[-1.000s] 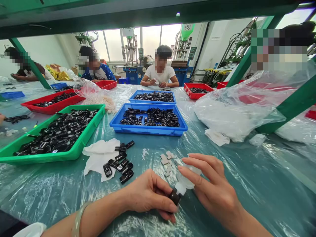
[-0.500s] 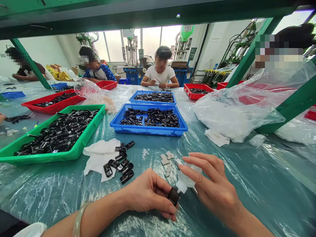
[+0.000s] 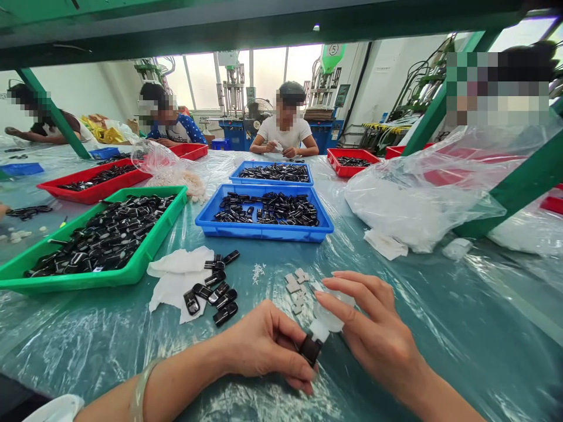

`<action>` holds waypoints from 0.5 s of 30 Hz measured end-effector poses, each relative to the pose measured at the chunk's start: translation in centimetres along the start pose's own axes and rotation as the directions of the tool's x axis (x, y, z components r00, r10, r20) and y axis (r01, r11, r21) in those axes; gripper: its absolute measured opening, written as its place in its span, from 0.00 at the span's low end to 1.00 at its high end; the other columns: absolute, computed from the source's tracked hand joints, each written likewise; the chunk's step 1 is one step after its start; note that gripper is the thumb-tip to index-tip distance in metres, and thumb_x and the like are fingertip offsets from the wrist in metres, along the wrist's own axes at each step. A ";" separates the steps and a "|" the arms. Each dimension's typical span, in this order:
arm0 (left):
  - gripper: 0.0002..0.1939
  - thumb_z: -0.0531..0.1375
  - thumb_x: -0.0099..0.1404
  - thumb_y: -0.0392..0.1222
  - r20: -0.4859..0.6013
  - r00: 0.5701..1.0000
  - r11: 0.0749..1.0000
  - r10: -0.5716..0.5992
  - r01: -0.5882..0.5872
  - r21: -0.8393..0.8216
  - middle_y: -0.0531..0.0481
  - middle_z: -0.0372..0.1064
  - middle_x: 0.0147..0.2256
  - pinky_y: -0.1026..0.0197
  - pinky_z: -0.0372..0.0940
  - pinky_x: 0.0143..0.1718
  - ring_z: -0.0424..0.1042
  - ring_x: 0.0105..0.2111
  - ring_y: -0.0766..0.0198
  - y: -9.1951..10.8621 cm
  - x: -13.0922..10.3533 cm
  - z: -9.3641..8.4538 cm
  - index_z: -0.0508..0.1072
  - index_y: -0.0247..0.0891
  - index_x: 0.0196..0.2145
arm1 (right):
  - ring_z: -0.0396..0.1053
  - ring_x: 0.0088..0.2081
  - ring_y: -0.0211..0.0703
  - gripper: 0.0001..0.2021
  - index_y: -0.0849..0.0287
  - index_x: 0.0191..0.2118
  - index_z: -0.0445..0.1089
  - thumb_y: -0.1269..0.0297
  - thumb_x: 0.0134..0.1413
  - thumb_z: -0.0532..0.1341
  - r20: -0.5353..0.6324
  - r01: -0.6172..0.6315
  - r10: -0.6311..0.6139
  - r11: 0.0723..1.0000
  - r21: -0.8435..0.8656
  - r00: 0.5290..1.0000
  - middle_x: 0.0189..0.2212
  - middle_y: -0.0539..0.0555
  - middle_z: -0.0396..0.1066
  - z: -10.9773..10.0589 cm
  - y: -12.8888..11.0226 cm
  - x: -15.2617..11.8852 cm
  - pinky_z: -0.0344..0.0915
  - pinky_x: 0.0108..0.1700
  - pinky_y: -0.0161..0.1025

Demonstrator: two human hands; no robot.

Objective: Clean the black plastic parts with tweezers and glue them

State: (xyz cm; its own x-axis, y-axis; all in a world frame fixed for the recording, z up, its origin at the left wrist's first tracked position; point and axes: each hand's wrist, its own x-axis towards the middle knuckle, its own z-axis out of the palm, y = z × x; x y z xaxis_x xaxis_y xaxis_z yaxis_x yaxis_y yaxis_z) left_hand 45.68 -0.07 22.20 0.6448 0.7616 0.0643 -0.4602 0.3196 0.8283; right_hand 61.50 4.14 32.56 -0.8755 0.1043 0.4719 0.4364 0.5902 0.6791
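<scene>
Black clip (image 3: 310, 349): pinched low in the frame between the two hands, above the plastic-covered table (image 3: 440, 328); small, rigid-looking moulded plastic, judged very light and glossy enough to slip.
Table: wide, wrapped in wrinkled clear film (a slick surface for anything dropped).
Green tray (image 3: 145, 258): heaped with more black parts, to the left.
Blue tray (image 3: 264, 231): same kind of parts, straight ahead.
White cloth (image 3: 176, 281): under a loose cluster of black pieces (image 3: 215, 293).
Right hand (image 3: 378, 334): fingers wrapped around a small clear bottle (image 3: 329, 316), its white nozzle touching the clip; the bottle looks soft-walled and light, best gripped round its belly.
Left hand (image 3: 264, 346): thumb and fingertips clenched on the clip's sides.
Hold point: the clip's flat flanks, leaving the end under the nozzle uncovered.
Grey chips (image 3: 297, 287): scattered just beyond the hands.
</scene>
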 end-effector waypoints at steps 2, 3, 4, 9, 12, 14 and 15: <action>0.19 0.63 0.44 0.40 -0.009 1.000 1.000 0.004 -0.004 0.003 0.49 0.67 0.25 0.80 0.64 0.26 0.68 0.23 0.78 0.1 0.0 0.0 0.69 0.23 0.32 | 0.54 0.52 0.14 0.20 0.44 0.32 0.69 0.80 0.41 0.51 -0.005 0.001 -0.001 1.000 0.009 1.000 0.44 0.35 0.58 0.0 0.0 0.1 0.50 0.55 0.20; 0.18 0.63 0.44 0.40 -0.014 1.000 1.000 0.007 -0.007 0.006 0.48 0.67 0.25 0.80 0.64 0.26 0.68 0.23 0.78 0.1 0.0 0.0 0.69 0.23 0.32 | 0.54 0.52 0.14 0.20 0.44 0.32 0.69 0.80 0.41 0.51 0.000 0.001 -0.001 1.000 0.012 1.000 0.44 0.35 0.58 0.1 0.1 0.1 0.50 0.55 0.20; 0.18 0.63 0.44 0.40 -0.017 1.000 1.000 0.008 -0.008 0.006 0.48 0.66 0.25 0.80 0.64 0.27 0.68 0.24 0.78 0.2 -0.1 0.0 0.69 0.23 0.32 | 0.54 0.52 0.14 0.20 0.44 0.32 0.69 0.80 0.41 0.52 0.002 -0.001 0.001 1.000 0.015 1.000 0.44 0.35 0.58 0.1 0.1 0.2 0.50 0.55 0.21; 0.20 0.63 0.44 0.42 -0.020 1.000 1.000 0.017 -0.016 0.024 0.49 0.66 0.25 0.80 0.64 0.27 0.68 0.24 0.79 0.1 -0.1 0.0 0.70 0.23 0.32 | 0.55 0.52 0.14 0.19 0.44 0.32 0.68 0.79 0.41 0.52 0.004 0.000 0.000 1.000 0.022 1.000 0.44 0.35 0.59 0.3 0.4 0.2 0.51 0.54 0.21; 0.19 0.63 0.44 0.41 -0.025 0.999 0.999 0.021 -0.020 0.026 0.49 0.66 0.25 0.80 0.64 0.27 0.68 0.24 0.78 0.0 -0.1 0.0 0.69 0.22 0.32 | 0.55 0.52 0.15 0.20 0.43 0.33 0.68 0.79 0.41 0.52 0.012 0.005 -0.005 1.000 0.014 1.000 0.44 0.34 0.58 0.4 0.4 0.2 0.52 0.55 0.21; 0.20 0.63 0.44 0.41 -0.025 0.999 1.000 0.023 -0.022 0.022 0.49 0.66 0.25 0.79 0.64 0.27 0.68 0.24 0.78 -0.1 -0.1 0.0 0.69 0.22 0.32 | 0.55 0.52 0.14 0.20 0.44 0.33 0.68 0.79 0.41 0.52 0.003 -0.001 0.001 1.000 0.005 1.000 0.43 0.35 0.59 0.4 0.3 0.2 0.51 0.54 0.21; 0.20 0.63 0.43 0.41 -0.021 1.000 1.000 0.020 -0.020 0.016 0.49 0.66 0.25 0.79 0.64 0.27 0.68 0.24 0.78 -0.1 0.0 0.0 0.69 0.22 0.32 | 0.55 0.52 0.14 0.20 0.44 0.33 0.68 0.79 0.41 0.52 -0.001 -0.005 0.005 1.000 0.006 1.000 0.43 0.35 0.59 0.3 0.3 0.1 0.51 0.54 0.21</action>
State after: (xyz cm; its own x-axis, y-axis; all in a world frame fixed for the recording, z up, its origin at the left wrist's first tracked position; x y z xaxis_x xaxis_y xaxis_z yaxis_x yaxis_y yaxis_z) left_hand 45.68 -0.12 22.12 0.6223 0.7797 0.0691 -0.4629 0.2954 0.8357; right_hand 61.41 4.58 32.60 -0.8734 0.1065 0.4753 0.4390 0.5949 0.6734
